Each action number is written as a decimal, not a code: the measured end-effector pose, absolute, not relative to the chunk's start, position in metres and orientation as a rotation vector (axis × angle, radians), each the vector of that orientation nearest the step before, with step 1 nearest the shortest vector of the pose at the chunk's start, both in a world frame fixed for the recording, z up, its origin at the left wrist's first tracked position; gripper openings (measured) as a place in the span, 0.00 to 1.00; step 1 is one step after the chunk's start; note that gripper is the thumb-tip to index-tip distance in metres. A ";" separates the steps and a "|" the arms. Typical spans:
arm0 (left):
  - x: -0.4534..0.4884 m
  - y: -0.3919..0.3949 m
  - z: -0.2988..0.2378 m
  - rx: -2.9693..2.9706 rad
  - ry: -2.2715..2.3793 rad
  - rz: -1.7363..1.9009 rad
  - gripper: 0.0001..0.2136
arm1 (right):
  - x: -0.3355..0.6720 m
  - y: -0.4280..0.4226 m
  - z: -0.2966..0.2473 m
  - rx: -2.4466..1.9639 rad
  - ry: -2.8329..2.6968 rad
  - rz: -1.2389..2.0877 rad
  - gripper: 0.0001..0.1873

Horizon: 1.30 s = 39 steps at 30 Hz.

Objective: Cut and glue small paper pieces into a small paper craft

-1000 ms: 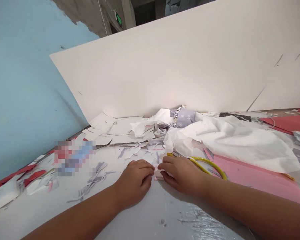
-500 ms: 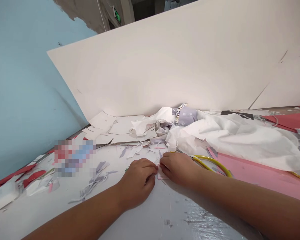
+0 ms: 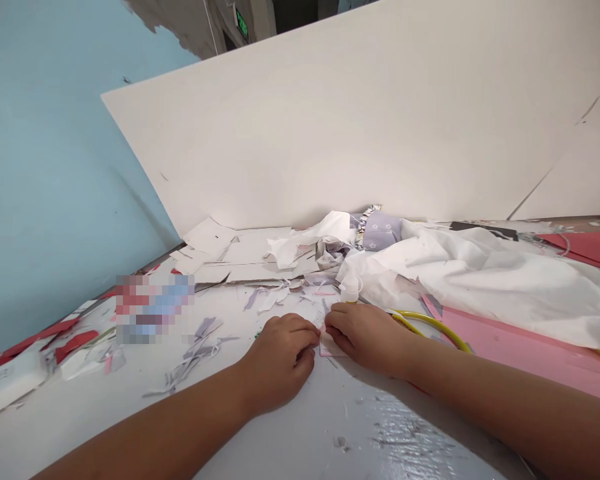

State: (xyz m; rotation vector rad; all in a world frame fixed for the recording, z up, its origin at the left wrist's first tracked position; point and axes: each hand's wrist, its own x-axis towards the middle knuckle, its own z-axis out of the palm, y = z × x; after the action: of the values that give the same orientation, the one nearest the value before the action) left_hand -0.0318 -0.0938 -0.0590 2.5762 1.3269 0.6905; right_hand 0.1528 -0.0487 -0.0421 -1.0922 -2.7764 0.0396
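Observation:
A small piece of pink paper [image 3: 327,349] lies on the white tabletop, between my two hands and partly under the right one. My left hand [image 3: 281,363] is closed, its index fingertip at the paper's left edge; whatever its thumb and fingers pinch is hidden. From the other side my right hand [image 3: 367,337] curls its fingers down onto the paper. Just behind the right hand stands a small white bottle [image 3: 349,292]. Yellow scissor-like handles [image 3: 433,323] stick out beyond my right wrist, partly covered by the forearm.
A large sheet of pink paper [image 3: 520,350] lies at the right, under crumpled white cloth [image 3: 495,270]. Cardboard pieces [image 3: 255,250] lean near a white upright board [image 3: 330,133]. Grey-purple scraps [image 3: 195,353] and red paper [image 3: 77,345] lie on the left.
The whole view has shifted slightly, so things appear a little further right. Both hands keep nearly the same pose around the small pink paper.

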 end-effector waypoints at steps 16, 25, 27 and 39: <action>-0.031 -0.094 -0.058 2.562 1.332 0.684 0.12 | 0.160 -0.051 -0.043 -0.941 -2.782 0.108 0.08; -0.032 -0.092 -0.059 2.571 1.304 0.718 0.11 | 0.156 -0.051 -0.044 -0.974 -2.775 0.089 0.08; -0.032 -0.092 -0.059 2.576 1.295 0.727 0.10 | 0.156 -0.050 -0.045 -0.992 -2.769 0.082 0.07; -0.032 -0.094 -0.059 2.611 1.304 0.709 0.13 | 0.154 -0.046 -0.052 -1.041 -2.749 0.034 0.08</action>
State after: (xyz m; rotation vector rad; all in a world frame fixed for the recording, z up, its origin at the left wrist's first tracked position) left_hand -0.0315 -0.0941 -0.0588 2.6108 1.3044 0.7091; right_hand 0.1543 -0.0460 -0.0515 -1.0413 -2.7494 0.0340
